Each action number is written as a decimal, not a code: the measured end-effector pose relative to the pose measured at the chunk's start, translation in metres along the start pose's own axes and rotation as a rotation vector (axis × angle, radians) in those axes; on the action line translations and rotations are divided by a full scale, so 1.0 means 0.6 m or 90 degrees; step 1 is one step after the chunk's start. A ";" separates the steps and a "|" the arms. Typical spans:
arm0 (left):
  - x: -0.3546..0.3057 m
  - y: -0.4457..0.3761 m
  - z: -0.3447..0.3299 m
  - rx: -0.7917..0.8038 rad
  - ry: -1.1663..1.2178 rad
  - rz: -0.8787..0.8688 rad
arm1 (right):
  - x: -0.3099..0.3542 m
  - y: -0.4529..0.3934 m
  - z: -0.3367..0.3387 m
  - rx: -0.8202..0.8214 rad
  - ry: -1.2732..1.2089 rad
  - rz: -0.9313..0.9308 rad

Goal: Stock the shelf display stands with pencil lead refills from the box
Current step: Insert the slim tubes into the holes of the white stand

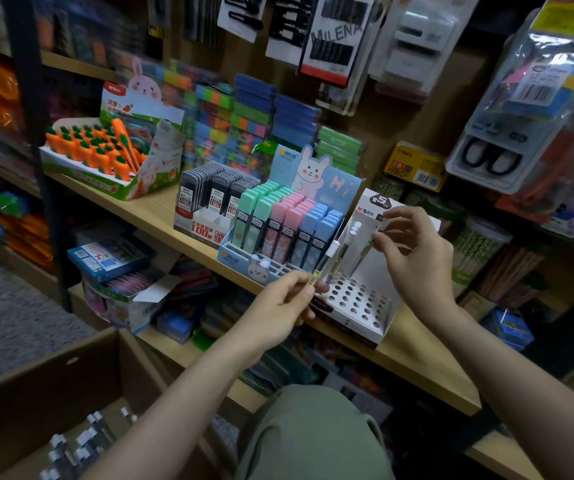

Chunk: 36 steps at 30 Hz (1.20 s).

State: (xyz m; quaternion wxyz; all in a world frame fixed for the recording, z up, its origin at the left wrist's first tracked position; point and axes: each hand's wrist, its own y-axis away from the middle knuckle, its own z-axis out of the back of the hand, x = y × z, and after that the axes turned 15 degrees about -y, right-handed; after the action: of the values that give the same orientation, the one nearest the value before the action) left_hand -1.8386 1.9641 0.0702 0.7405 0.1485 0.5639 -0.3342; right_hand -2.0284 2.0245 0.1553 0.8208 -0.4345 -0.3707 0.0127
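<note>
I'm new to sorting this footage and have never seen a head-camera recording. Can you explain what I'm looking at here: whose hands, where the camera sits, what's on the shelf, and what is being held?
There is no machine. A person wears one wide-angle camera on the head, looking forward and down, so both arms reach in from the bottom. The left hand pinches a slim refill tube by its lower end. The right hand holds another thin tube over a white display stand full of round holes, nearly all empty. Both stand on a wooden shelf. Beside that stand is a rabbit-themed stand of green, pink and blue lead cases, then grey lead cases, then carrot-shaped items. The cardboard box at bottom left holds more tubes.
</note>
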 end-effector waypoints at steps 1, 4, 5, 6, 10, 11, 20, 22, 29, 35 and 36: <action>0.002 -0.001 0.000 0.000 -0.023 -0.010 | -0.001 -0.001 -0.003 -0.005 -0.003 0.006; 0.007 -0.003 -0.001 -0.001 -0.092 -0.025 | -0.007 -0.005 -0.010 -0.001 -0.001 0.012; 0.009 -0.004 -0.002 -0.008 -0.111 -0.024 | -0.010 -0.006 -0.012 0.004 0.001 0.008; 0.012 -0.004 -0.004 -0.019 -0.127 -0.022 | -0.014 -0.006 -0.013 0.007 0.004 0.004; 0.014 -0.007 -0.007 -0.059 -0.154 -0.015 | -0.024 -0.006 -0.009 -0.007 0.006 -0.007; 0.012 -0.008 -0.008 -0.062 -0.151 -0.012 | -0.025 -0.006 -0.007 -0.009 0.001 -0.015; 0.006 -0.006 -0.006 -0.058 -0.150 0.000 | -0.026 -0.030 -0.020 0.039 0.063 -0.081; 0.006 -0.005 -0.007 -0.056 -0.149 0.006 | -0.029 -0.027 -0.027 0.045 0.067 -0.109; 0.005 -0.006 -0.008 -0.059 -0.125 0.011 | -0.022 -0.013 -0.039 0.032 0.082 -0.129; 0.003 -0.002 -0.006 -0.040 0.082 0.008 | 0.013 0.021 -0.013 0.027 0.102 -0.050; 0.001 -0.001 -0.007 -0.030 0.105 0.007 | 0.020 0.028 -0.012 0.056 0.062 -0.062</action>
State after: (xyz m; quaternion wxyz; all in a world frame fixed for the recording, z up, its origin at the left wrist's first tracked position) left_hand -1.8420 1.9658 0.0688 0.6966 0.1611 0.6300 -0.3031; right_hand -2.0101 2.0341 0.1478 0.8558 -0.3797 -0.3499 -0.0320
